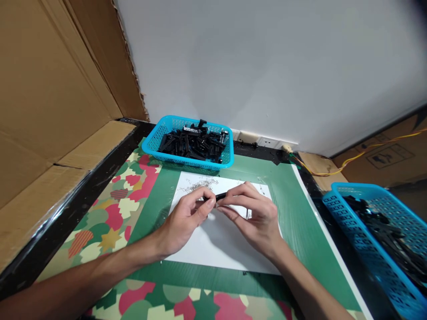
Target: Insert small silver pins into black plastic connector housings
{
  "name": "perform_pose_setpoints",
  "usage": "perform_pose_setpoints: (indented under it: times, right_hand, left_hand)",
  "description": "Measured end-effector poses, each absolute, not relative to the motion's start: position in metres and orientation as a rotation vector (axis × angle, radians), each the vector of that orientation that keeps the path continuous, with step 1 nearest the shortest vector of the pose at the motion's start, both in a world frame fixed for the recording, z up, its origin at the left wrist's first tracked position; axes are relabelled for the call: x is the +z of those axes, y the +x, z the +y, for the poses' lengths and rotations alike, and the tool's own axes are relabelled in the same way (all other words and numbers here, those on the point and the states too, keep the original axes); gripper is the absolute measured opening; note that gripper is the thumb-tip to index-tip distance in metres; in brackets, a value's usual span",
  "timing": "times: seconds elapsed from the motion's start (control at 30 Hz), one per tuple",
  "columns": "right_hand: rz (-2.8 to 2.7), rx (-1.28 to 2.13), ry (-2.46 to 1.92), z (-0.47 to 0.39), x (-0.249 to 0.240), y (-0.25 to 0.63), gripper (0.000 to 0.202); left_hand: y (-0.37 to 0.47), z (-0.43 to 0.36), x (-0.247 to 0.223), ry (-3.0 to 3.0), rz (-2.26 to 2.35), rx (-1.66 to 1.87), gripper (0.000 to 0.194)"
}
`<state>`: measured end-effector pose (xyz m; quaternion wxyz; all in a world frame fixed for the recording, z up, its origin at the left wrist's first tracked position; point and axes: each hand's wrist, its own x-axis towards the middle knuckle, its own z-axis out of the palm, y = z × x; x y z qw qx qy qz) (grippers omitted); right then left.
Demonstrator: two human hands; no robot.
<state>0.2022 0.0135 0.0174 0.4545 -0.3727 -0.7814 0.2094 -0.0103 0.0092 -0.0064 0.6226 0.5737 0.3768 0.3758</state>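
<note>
A small black plastic piece (220,196) is held between my two hands above a white sheet of paper (213,240). My left hand (190,215) pinches its left end between thumb and forefinger. At its right end, the fingertips of my right hand (255,213) are closed on it from above and below. Much of the piece is hidden by my fingers. Behind my left hand, a pile of tiny thin metal-looking parts (203,184) lies on the paper; they are too small to make out singly.
A blue basket (187,161) full of black pieces (193,144) stands at the back against the wall. Another blue basket (373,262) with long black parts (390,235) is at the right. Cardboard (56,89) walls the left. Power sockets (267,142) and a yellow cable (353,159) sit behind.
</note>
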Motion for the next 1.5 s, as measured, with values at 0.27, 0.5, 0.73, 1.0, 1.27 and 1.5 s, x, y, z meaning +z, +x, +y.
perform_pose_setpoints:
  times: [0.27,0.5,0.73,1.0,1.27,1.5]
  right_hand:
    - [-1.849,0.745,-0.991,0.01,0.016,0.198,0.007]
    - [-1.82,0.739,-1.034,0.011,0.019,0.202,0.006]
    - [-1.871,0.749,-1.213,0.02,0.025,0.223,0.012]
    - [-2.323,0.922,-1.267,0.029,0.026,0.25,0.016]
    - [-2.366,0.906,-1.261,0.026,0.024,0.245,0.02]
    - [-2.274,0.841,-1.259,0.018,0.007,0.206,0.017]
  left_hand:
    - [-0.011,0.01,-0.007,1.439,0.965,0.929,0.033]
    - [-0.01,0.009,-0.006,1.438,0.952,0.93,0.034]
    - [-0.01,0.015,-0.008,1.139,0.916,0.972,0.044]
    - [-0.012,0.021,-0.017,1.108,0.914,1.086,0.039]
    - [-0.011,0.023,-0.015,1.064,0.959,1.113,0.041]
    - [-0.012,0.022,-0.017,1.081,0.949,1.097,0.039]
